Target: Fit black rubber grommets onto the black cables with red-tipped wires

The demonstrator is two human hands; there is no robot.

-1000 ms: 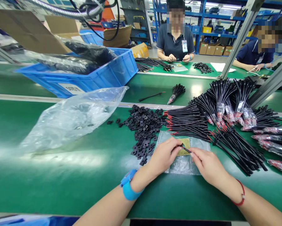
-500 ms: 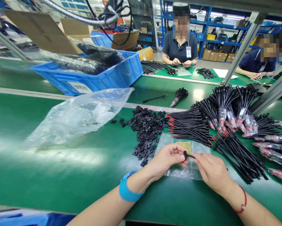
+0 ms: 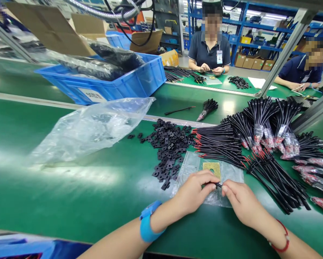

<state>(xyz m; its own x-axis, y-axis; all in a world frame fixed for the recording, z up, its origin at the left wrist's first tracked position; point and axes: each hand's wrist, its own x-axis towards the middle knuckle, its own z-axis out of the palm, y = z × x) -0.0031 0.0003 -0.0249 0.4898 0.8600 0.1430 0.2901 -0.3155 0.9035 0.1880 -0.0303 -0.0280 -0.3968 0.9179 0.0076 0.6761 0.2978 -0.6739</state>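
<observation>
A short black cable (image 3: 218, 185) is held between my two hands above a clear plastic bag (image 3: 233, 176). My left hand (image 3: 196, 190) pinches one end with thumb and fingers, which hide most of that end and the small black part on it. Close by, my right hand (image 3: 241, 198) is closed on the cable from the other side. Just beyond my fingertips a yellow sponge (image 3: 207, 167) with a hole lies on the bag. Small flat black pieces (image 3: 168, 142) with holes are heaped to the left. Loose black cables with red wire ends (image 3: 218, 140) lie behind the bag.
More cables (image 3: 277, 180) lie at the right, beside taped cable bundles (image 3: 258, 118). An empty-looking plastic bag (image 3: 96, 129) spreads over the left table. Behind it stands a blue crate (image 3: 139, 77). A metal post (image 3: 282, 54) rises at right. Two people sit across the table.
The small black part on the cable end showed between my hands half a second ago; my left fingers now cover it. My hands have come slightly nearer me, uncovering more of the sponge.
</observation>
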